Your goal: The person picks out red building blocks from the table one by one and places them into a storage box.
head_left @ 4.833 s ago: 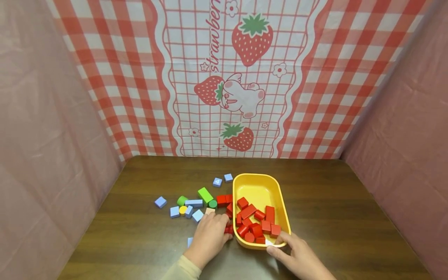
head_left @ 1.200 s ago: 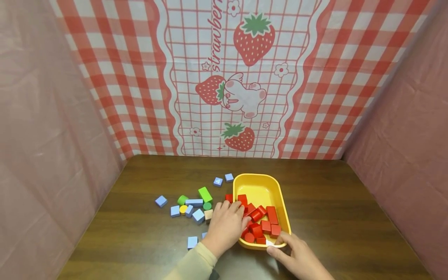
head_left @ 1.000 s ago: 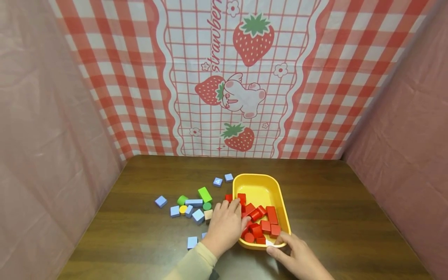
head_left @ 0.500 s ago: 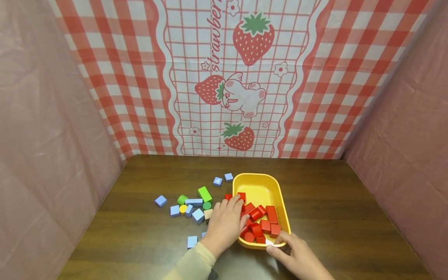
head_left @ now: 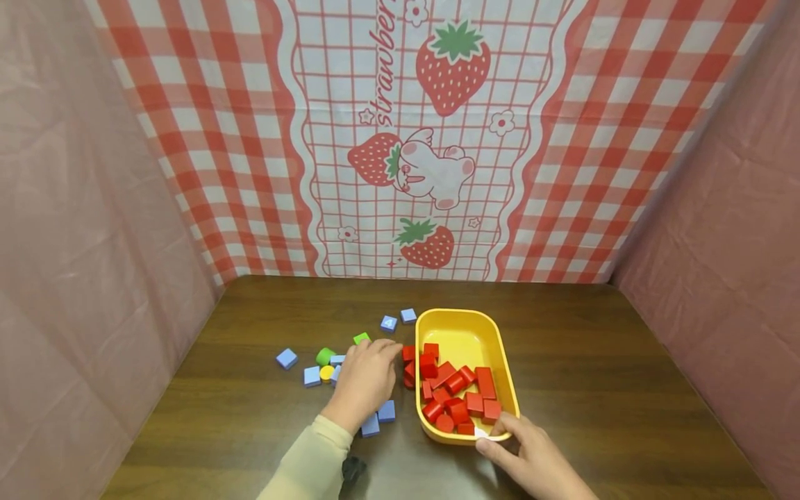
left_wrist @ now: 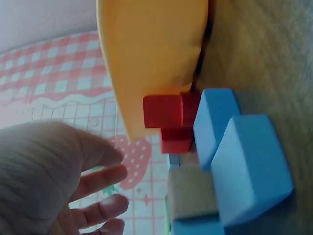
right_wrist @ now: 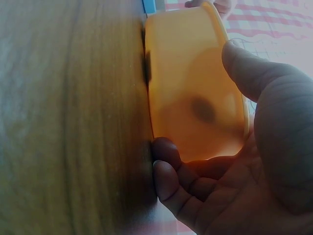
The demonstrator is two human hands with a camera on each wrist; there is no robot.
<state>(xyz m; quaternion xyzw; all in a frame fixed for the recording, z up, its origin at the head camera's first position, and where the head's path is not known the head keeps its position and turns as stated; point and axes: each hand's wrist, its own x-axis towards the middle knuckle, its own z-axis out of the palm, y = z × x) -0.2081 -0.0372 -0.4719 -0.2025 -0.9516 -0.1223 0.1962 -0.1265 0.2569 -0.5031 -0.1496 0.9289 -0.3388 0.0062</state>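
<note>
My left hand (head_left: 367, 378) hovers over the loose blocks just left of a yellow plastic bin (head_left: 459, 314). In the left wrist view its fingers (left_wrist: 103, 209) are relaxed and spread, with nothing between them. Red blocks (head_left: 409, 354) sit on the table against the bin's left wall. Several red blocks (head_left: 457, 411), cubes, cylinders and bars, lie inside toward the bin's near end. My right hand (head_left: 528, 455) grips the bin's near right corner. In the right wrist view, the thumb is at the rim and fingertips (right_wrist: 166, 178) are low by the wall.
Two blue blocks (head_left: 378, 419) lie below my left hand, and a tan block (left_wrist: 191, 191) shows in the left wrist view. Farther left are blue blocks (head_left: 287, 359), a green cylinder (head_left: 325, 356) and a yellow round block (head_left: 327, 374). A checked strawberry cloth (head_left: 250, 139) hangs behind the table.
My left hand carried red blocks into the bin, released them, and has drawn back left off its rim. A red cube now shows in the bin where the hand was. The right hand kept its grip.
</note>
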